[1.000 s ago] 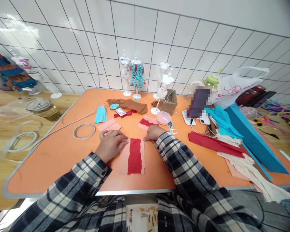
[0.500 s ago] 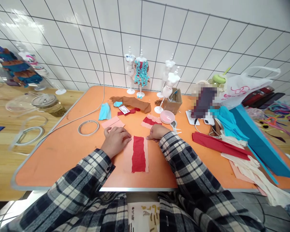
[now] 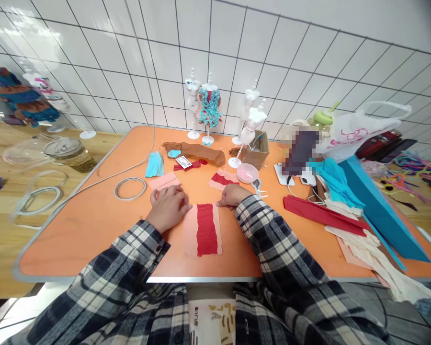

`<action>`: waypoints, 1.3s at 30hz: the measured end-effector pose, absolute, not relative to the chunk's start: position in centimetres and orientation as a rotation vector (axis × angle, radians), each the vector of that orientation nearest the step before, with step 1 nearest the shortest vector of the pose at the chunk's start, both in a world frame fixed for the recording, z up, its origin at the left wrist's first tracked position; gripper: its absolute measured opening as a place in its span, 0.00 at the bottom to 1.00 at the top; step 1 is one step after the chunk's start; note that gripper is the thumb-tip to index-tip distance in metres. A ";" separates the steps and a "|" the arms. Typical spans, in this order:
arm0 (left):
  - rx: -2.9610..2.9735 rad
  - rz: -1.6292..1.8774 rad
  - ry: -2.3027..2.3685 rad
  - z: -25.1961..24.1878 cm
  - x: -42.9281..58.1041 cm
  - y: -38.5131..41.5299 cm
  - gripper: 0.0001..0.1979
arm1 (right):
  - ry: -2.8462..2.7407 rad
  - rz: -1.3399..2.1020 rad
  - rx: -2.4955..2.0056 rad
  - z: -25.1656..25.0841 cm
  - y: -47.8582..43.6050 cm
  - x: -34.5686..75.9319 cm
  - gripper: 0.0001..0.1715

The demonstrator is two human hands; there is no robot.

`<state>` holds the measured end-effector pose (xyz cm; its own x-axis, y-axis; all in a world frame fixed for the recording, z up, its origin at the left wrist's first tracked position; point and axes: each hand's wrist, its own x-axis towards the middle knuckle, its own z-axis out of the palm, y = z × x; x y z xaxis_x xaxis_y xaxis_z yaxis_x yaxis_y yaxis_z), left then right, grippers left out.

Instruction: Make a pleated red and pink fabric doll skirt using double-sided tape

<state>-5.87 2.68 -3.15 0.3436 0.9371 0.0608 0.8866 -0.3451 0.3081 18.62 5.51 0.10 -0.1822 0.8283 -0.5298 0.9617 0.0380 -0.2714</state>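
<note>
A pink crepe paper sheet [image 3: 190,235] with a crinkled red strip [image 3: 207,230] down its middle lies flat near the table's front edge. At its top left corner is my left hand [image 3: 168,209], fingers bent, with thumb and fingertip closed on the pink edge. My right hand [image 3: 233,195] pinches the top right corner; its other fingers are curled under. Just beyond my left hand lies a folded pink piece [image 3: 165,180]. A smaller pink piece with a red band [image 3: 223,178] is beyond my right hand.
Around me on the orange table [image 3: 93,230] are a tape roll [image 3: 130,189], a brown crumpled strip [image 3: 197,152], a pink bowl [image 3: 247,173] and a cardboard box [image 3: 256,151]. Small white dress forms [image 3: 193,103] stand behind. Red folded paper [image 3: 321,214] and a blue sheet [image 3: 388,215] lie right.
My left hand has shifted slightly left along with the sheet's top left corner, so the pink margin looks wider there. The right hand stays at its corner. The whole view has drifted slightly.
</note>
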 end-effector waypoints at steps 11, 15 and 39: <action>2.245 0.470 1.678 -3.7 -6.7 3.1 0.09 | 2.361 -0.620 2.105 -0.1 0.7 19.9 0.14; 2.290 0.516 1.660 -3.3 -6.6 2.8 0.08 | 2.822 -0.371 1.867 -1.6 -3.4 19.2 0.15; 2.593 0.540 1.283 -3.4 -0.3 0.3 0.08 | 2.826 -0.259 1.760 -3.3 -7.0 18.0 0.13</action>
<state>-0.33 0.25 -3.44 0.5571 0.7968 0.2340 0.7244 -0.6041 0.3322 18.00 -6.96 -3.26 -0.4306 0.8985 0.0850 0.8680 0.4381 -0.2337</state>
